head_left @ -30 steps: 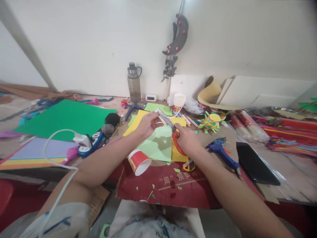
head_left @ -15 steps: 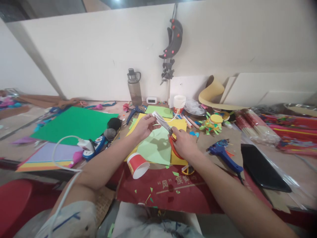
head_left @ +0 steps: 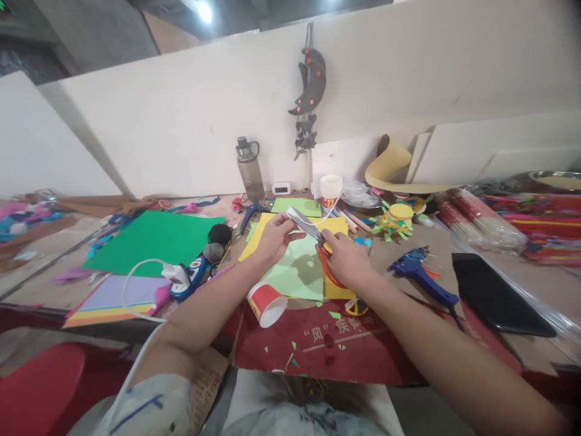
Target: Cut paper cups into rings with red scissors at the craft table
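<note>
My right hand (head_left: pixel 347 257) grips orange-handled scissors (head_left: pixel 306 226), their grey blades pointing up and left. The fingers of my left hand (head_left: pixel 275 239) are pinched on a thin white strip (head_left: pixel 327 217) beside the blade tips; it curves away to the right behind the blades. Whether the blades bite into the strip I cannot tell. Beneath both hands lies a light green sheet (head_left: pixel 295 272) on a yellow sheet (head_left: pixel 338 225). A red and white paper cup (head_left: pixel 266 304) lies on its side nearer to me, its mouth facing me and to the right.
A blue glue gun (head_left: pixel 420 281) and a black phone-like slab (head_left: pixel 499 297) lie at right. Another paper cup (head_left: pixel 331 191) stands behind my hands, near a grey bottle (head_left: pixel 249 169). Green card (head_left: pixel 154 242) and a white cable (head_left: pixel 129 290) are at left. Small green scraps dot the red board (head_left: pixel 318 357).
The view has tilted and shifted, so the table's things sit further right in the picture. Both hands keep their hold on the strip and the scissors, with little other movement.
</note>
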Demonstrator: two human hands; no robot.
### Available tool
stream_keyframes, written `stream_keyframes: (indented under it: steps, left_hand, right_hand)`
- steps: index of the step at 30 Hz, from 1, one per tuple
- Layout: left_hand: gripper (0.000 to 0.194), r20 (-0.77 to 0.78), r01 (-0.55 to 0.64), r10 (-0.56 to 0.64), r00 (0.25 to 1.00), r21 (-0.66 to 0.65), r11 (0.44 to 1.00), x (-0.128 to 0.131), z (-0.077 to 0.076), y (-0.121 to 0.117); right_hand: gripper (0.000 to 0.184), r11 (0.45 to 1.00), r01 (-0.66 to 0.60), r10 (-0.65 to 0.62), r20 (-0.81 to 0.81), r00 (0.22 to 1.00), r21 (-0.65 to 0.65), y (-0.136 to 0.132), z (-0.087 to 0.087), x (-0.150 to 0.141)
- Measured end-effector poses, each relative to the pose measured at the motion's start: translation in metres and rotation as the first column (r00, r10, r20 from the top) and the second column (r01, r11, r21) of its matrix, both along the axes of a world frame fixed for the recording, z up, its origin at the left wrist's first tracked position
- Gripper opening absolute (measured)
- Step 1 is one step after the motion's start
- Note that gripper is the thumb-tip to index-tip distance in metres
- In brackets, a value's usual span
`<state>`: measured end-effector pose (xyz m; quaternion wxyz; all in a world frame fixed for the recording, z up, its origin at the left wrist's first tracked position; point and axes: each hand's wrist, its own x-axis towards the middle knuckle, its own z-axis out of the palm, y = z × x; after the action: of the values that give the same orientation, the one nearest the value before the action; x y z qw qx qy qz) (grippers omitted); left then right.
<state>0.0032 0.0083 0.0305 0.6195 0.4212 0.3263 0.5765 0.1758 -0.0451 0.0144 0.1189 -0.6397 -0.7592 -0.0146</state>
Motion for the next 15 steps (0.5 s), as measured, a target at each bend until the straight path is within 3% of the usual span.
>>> stream_keyframes:
  steps: [5,15]
  left_hand:
    - [0.028,0.021,0.006,-0.005,1.0,-0.015,1.0,0.0006,-0.0006,-0.001]
    - [0.027,-0.003,-0.002,0.002,1.0,0.01,1.0,-0.0006,0.0021,-0.0018]
  right_hand:
    - [0.038,1.0,-0.021,0.021,0.016,1.0,0.022,0.0,-0.0009,0.0017]
    - [0.043,0.999,-0.007,0.01,0.043,0.999,-0.053,-0.0016,0.0084,0.0012]
